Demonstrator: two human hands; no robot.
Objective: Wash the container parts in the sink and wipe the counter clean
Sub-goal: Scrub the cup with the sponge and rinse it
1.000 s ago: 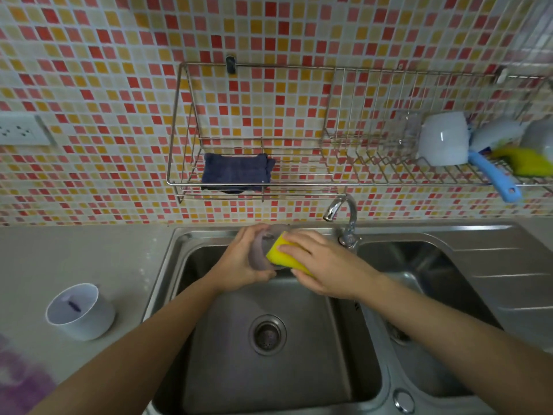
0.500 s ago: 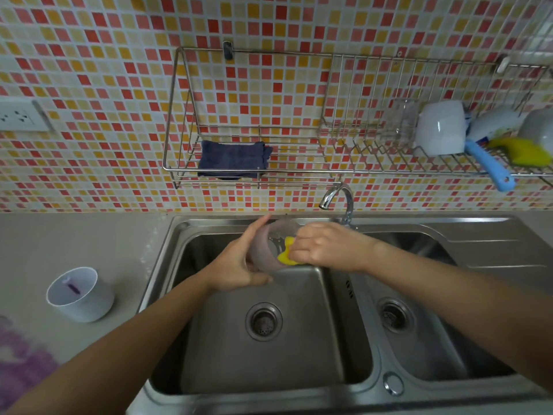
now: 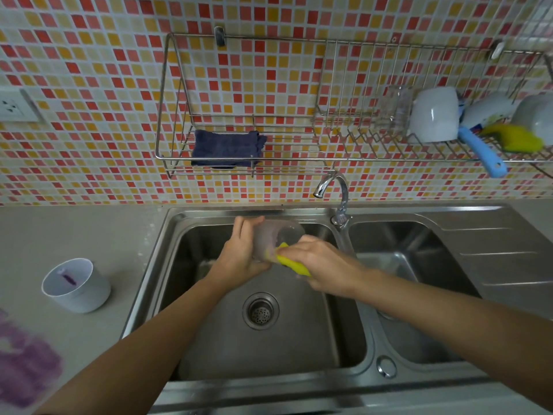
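Container part [image 3: 276, 238] over sink's [image 3: 284, 354] left basin, near its back edge | left hand [image 3: 239, 259] grasps it, right hand [image 3: 323, 265] grips yellow sponge [image 3: 291, 262] against its mouth | looks mid-scrub, rinse pending | white cup [image 3: 76, 284] near counter's [image 3: 89, 235] left edge unwashed, purple smear [image 3: 24, 372] at front-left corner unwiped

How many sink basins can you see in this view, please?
2: the left basin, below the held container and sponge, and the right basin, past the tap. An arm covers part of the right one.

Soft dim light, blurred warped edges
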